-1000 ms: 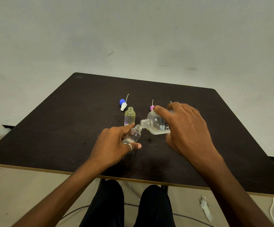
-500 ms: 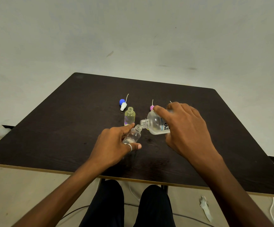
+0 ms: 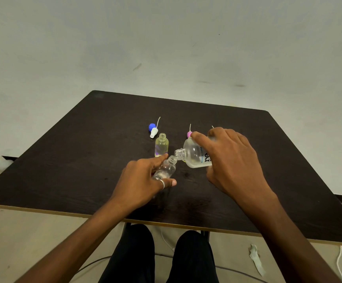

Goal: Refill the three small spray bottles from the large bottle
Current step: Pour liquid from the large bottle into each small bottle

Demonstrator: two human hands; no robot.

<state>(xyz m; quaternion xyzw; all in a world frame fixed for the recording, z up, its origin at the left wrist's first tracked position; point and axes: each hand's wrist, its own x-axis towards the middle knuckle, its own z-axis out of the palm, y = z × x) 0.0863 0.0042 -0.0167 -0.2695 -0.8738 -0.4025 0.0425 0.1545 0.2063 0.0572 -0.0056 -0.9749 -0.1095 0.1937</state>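
Dark table (image 3: 84, 160) under everything. Right hand (image 3: 233, 160) grips the large bottle (image 3: 194, 156) from above, fingers curled round its body, forefinger laid over its shoulder.

Left hand (image 3: 141, 180), just left of the large bottle's neck, pinches the clear small bottle (image 3: 166, 169) between forefinger and thumb.

Large bottle: clear plastic, tipped on its side above the table, uncapped threaded neck pointing left. White label with black "re" and blue lettering, and a little cloudy liquid pooled along the low side.

Clear small bottle is tilted, open mouth right at the large bottle's mouth, nearly empty.

Yellowish small bottle (image 3: 161, 145) stands upright and uncapped, left of and behind the large bottle's neck.

Blue-and-white spray cap (image 3: 152, 129) with thin tube lies farther left and behind.

Pink cap (image 3: 189, 134) just behind the large bottle, half hidden by the right forefinger.

Ring (image 3: 162, 183) on the left hand.
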